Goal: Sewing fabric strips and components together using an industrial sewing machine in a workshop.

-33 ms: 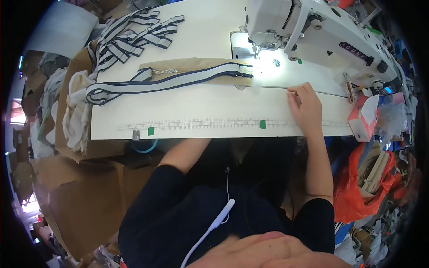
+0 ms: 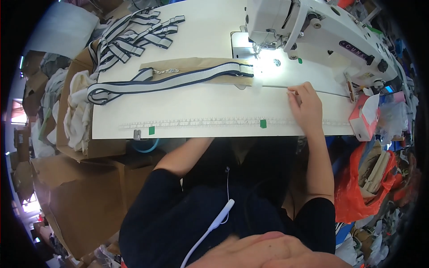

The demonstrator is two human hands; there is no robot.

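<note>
My right hand (image 2: 305,105) rests on the white table (image 2: 201,107), right of a tan fabric piece (image 2: 192,63), fingers loosely bent and seemingly holding nothing. A navy-edged white strap (image 2: 178,82) lies across that fabric with a doubled loop at its left end; a pale chain-like strip (image 2: 167,70) lies beside it. The strap's right end is near the lit needle area of the white sewing machine (image 2: 281,22). My left forearm (image 2: 187,154) reaches under the front edge of the table, which hides the hand. A printed ruler (image 2: 201,123) runs along that edge.
Striped straps (image 2: 127,38) are piled at the back left. A cardboard box of white cloth (image 2: 65,114) adjoins the left edge, with an open carton (image 2: 76,201) below. At right are a pink-and-white box (image 2: 362,125) and a red plastic bag (image 2: 348,192).
</note>
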